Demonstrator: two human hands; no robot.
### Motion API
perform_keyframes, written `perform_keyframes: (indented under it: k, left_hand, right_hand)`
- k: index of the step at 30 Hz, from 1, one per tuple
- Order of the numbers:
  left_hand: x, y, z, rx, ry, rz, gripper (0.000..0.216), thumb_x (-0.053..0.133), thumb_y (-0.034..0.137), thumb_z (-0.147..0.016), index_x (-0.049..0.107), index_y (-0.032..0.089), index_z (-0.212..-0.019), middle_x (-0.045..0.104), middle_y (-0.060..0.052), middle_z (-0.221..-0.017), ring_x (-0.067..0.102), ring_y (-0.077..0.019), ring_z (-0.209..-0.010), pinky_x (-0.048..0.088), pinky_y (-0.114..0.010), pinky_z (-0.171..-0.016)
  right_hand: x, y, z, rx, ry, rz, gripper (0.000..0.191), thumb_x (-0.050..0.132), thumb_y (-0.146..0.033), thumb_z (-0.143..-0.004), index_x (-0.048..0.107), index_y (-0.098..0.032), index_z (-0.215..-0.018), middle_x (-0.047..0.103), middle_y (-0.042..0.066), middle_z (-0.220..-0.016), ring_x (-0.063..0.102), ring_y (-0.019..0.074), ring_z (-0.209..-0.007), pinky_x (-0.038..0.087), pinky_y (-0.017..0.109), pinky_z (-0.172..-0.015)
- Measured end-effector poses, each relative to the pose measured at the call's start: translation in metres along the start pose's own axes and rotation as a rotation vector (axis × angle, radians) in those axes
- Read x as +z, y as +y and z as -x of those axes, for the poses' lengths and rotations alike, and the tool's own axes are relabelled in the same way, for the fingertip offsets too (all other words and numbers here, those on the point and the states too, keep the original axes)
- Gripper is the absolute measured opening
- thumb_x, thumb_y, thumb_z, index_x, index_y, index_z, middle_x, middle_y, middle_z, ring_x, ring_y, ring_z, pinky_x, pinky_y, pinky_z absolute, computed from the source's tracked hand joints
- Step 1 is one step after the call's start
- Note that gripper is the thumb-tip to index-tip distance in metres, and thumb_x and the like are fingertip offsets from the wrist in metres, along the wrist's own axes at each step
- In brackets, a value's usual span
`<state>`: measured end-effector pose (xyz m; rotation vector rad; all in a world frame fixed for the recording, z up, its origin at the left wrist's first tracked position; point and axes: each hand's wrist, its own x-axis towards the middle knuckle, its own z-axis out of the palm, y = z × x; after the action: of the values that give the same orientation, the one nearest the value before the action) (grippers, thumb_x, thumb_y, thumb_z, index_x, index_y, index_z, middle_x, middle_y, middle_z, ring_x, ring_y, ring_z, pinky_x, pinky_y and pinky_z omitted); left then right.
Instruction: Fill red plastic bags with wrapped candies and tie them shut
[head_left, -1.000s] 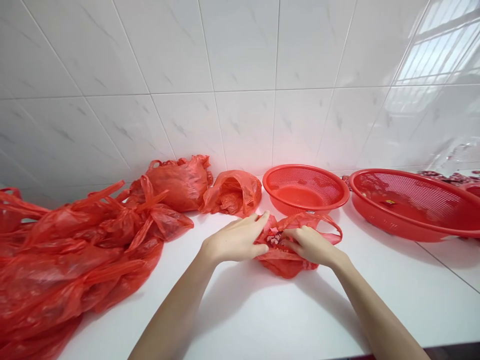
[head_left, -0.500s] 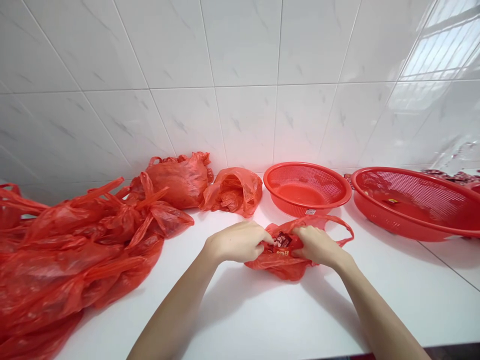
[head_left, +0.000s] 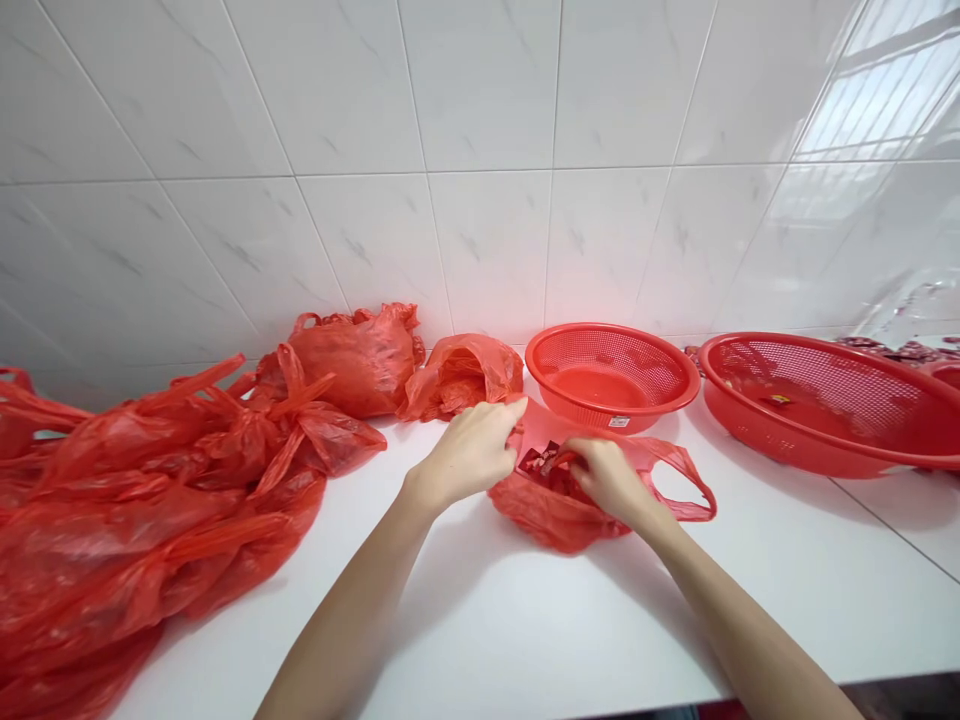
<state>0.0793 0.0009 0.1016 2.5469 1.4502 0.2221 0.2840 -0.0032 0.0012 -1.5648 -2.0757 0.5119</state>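
A small red plastic bag [head_left: 551,510] lies on the white counter [head_left: 525,620] in front of me, its mouth pulled open. My left hand [head_left: 469,452] pinches the bag's left rim and holds it up. My right hand [head_left: 607,478] reaches into the mouth, its fingers closed around small dark wrapped pieces [head_left: 538,460] inside. One handle loop [head_left: 686,490] trails out to the right.
A heap of red plastic bags [head_left: 150,500] covers the counter's left. Two more filled bags [head_left: 352,360] [head_left: 461,375] lean at the tiled wall. A small red colander [head_left: 611,372] and a large red basket [head_left: 825,400] stand to the right.
My left hand moved up and back, lifting the bag's rim. My right hand went deeper into the bag's mouth. The bag opened wider and its handle swung right.
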Motion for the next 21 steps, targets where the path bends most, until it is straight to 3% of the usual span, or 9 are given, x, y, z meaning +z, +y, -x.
perform_keyframes:
  k: [2,5,8,13,17,21]
  left_hand:
    - [-0.003,0.0,0.003,-0.017,0.139,0.094,0.052,0.045,0.007,-0.076,0.057,0.02,-0.125,0.066,-0.004,-0.084,0.061,-0.0203,-0.072,0.039,-0.031,-0.063]
    - [-0.009,-0.002,0.011,0.01,0.218,0.154,0.067,0.046,0.011,-0.079,0.045,0.02,-0.145,0.069,-0.006,-0.097,0.064,-0.0208,-0.08,0.045,-0.031,-0.073]
    - [-0.013,-0.003,0.019,0.055,0.1,0.094,0.071,0.048,0.014,-0.078,0.041,0.02,-0.148,0.069,-0.006,-0.096,0.064,-0.0216,-0.081,0.045,-0.031,-0.071]
    - [-0.016,-0.001,0.027,0.037,-0.125,-0.045,0.084,0.05,0.017,-0.076,0.025,0.02,-0.156,0.066,-0.005,-0.098,0.062,-0.0212,-0.077,0.038,-0.028,-0.059]
    - [-0.015,0.004,0.031,0.062,-0.189,-0.049,0.084,0.053,0.023,-0.078,0.023,0.021,-0.156,0.066,-0.008,-0.108,0.064,-0.0227,-0.079,0.038,-0.028,-0.062]
    - [-0.013,0.005,0.03,0.072,-0.234,-0.029,0.08,0.055,0.028,-0.08,0.026,0.023,-0.154,0.066,-0.009,-0.115,0.066,-0.0253,-0.085,0.041,-0.029,-0.067]
  right_hand:
    - [-0.008,0.003,0.0,-0.059,0.069,-0.144,0.036,0.044,0.0,-0.077,0.07,-0.02,-0.094,0.075,0.006,-0.096,0.067,0.0211,-0.088,0.047,0.03,-0.077]
    - [-0.019,0.005,0.004,-0.122,-0.054,-0.229,0.045,0.052,-0.01,-0.082,0.065,-0.024,-0.124,0.074,0.005,-0.111,0.068,0.0222,-0.095,0.05,0.032,-0.08]
    - [-0.023,0.005,0.009,-0.088,-0.191,-0.139,0.052,0.059,-0.014,-0.081,0.061,-0.024,-0.132,0.071,0.008,-0.118,0.067,0.0248,-0.1,0.05,0.033,-0.08]
    - [-0.02,0.008,0.012,-0.007,-0.217,0.024,0.038,0.066,-0.024,-0.081,0.062,-0.022,-0.119,0.07,0.01,-0.113,0.066,0.0262,-0.096,0.049,0.034,-0.077]
    - [-0.011,0.014,0.012,0.027,-0.212,0.141,0.027,0.066,-0.028,-0.083,0.059,-0.022,-0.109,0.07,0.007,-0.1,0.063,0.0229,-0.082,0.044,0.032,-0.068]
    - [0.0,0.012,0.01,-0.004,-0.192,0.15,0.028,0.064,-0.022,-0.082,0.059,-0.021,-0.109,0.068,0.009,-0.104,0.063,0.0233,-0.087,0.041,0.03,-0.07]
